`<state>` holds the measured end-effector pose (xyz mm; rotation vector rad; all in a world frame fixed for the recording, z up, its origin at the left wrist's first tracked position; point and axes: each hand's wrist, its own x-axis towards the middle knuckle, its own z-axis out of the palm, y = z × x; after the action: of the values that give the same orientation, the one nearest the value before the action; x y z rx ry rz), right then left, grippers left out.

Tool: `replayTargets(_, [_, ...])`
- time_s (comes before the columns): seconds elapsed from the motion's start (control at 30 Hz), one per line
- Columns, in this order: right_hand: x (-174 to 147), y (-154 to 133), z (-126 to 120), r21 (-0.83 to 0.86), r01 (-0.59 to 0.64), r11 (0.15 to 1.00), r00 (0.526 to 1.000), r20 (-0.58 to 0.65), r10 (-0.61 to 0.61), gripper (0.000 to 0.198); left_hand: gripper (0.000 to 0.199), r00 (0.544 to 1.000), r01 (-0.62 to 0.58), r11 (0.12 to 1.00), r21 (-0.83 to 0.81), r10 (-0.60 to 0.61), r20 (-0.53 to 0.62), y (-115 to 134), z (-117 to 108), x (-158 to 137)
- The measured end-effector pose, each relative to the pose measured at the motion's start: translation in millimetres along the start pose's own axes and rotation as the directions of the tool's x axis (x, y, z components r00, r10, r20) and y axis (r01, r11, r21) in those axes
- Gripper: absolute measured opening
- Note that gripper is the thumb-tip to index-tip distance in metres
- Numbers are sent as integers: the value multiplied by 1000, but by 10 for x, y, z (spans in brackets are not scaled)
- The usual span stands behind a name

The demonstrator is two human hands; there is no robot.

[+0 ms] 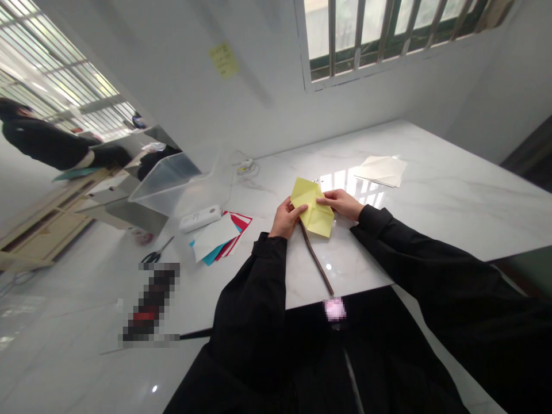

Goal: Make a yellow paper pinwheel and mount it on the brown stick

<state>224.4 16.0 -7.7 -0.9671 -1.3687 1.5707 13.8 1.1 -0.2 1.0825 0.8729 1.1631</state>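
Two hands are engaged on one sheet of yellow paper, which is held above the counter and is taken as the reference for positions. Its left edge is grasped by the fingers of the left hand, with the thumb laid across the face. Its right side is pinched between the thumb and fingers of the right hand. Creases are shown across the sheet.

On the near side of the yellow paper, a thin brown strip is extended from beside the left hand toward the counter's near edge; whether it is gripped cannot be told.

To the left of the yellow paper, and farther back, a transparent plastic bin is positioned; its walls can be seen through, but its contents cannot be made out. Left of the yellow paper, in front of the bin, a white elongated device is placed, touched or nearly touched by a fanned pile of white, blue and red sheets. Scissors are laid farther left. To the right of the yellow paper, and farther back, cream sheets are stacked flat.
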Motion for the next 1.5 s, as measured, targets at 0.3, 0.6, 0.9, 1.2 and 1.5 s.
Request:
replayTargets(0.3, [23, 40, -11, 73, 20, 997, 998, -55, -16, 47, 68, 1000, 14, 997, 77, -13, -11, -33, -37, 24])
replayTargets(0.6, [-7, -11, 6, 81, 13, 997, 1000, -7, -13, 45, 71, 1000, 1, 997, 83, -2, 5, -68, -54, 47])
replayTargets(0.9, [-5, -31, 12, -90, 20, 996, 1000, -1, -20, 39, 72, 999, -2, 997, 83, 5, -35, -62, -74, 72])
replayTargets(1.2, [-21, -44, 10, -91, 44, 995, 998, -46, -48, 39, 56, 999, 28, 973, 229, -19, -41, -92, -71, 61])
replayTargets(1.5, [-8, -5, -7, -69, 53, 996, 998, -29, -55, 41, 56, 999, 21, 973, 229, -14, -32, -108, -76, 61])
